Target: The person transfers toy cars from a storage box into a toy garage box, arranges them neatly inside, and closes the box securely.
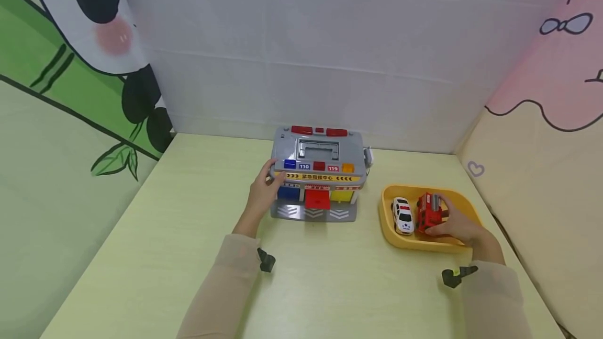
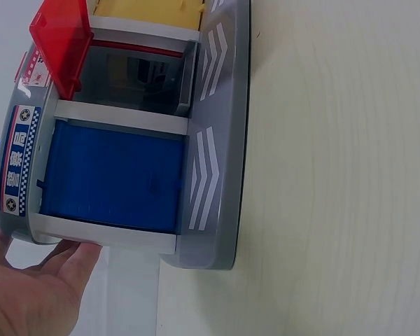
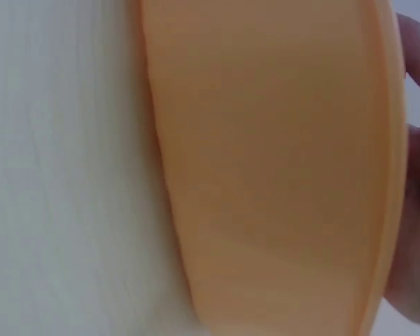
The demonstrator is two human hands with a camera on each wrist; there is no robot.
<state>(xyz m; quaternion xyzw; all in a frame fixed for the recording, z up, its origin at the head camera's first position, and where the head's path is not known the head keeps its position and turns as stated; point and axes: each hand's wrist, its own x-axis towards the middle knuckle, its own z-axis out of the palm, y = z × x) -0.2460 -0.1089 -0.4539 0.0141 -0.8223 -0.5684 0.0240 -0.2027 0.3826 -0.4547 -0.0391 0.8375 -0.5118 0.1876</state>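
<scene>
Back wall, from the head (image 1: pixel 330 30): white and creased, behind the toy garage (image 1: pixel 317 177).
Table (image 1: pixel 141 255): pale yellow, under the toy garage.
Toy garage: gray roof with a carry handle (image 1: pixel 319 150) on top, and blue, red and orange blocks along its front.
Left hand (image 1: pixel 260 196): holding the toy garage by the left corner of its roof, with the thumb on the front edge.
Yellow tray (image 1: pixel 424 245): on the table, to the right of the toy garage and a bit nearer to the person.
White car (image 1: pixel 402 216): inside the yellow tray, on the side nearer the toy garage.
Red truck (image 1: pixel 427 212): inside the yellow tray too, just beside the white car, on the side away from the toy garage.
Right hand (image 1: pixel 459 225): pinching the red truck, thumb on one side and fingers on the other, well to the right of the toy garage.
Blue door, from the left wrist (image 2: pixel 112 178): down, filling its doorway in the toy garage.
Red door (image 2: pixel 64 45): swung out, so the dark room inside the toy garage shows.
Left hand again: thumb at the toy garage's roof front, fingers under the roof edge.
Yellow tray, from the right wrist: its outside wall looks orange and fills the middle.
Right hand again: partly behind the tray's rim; I cannot tell its grip from there.
</scene>
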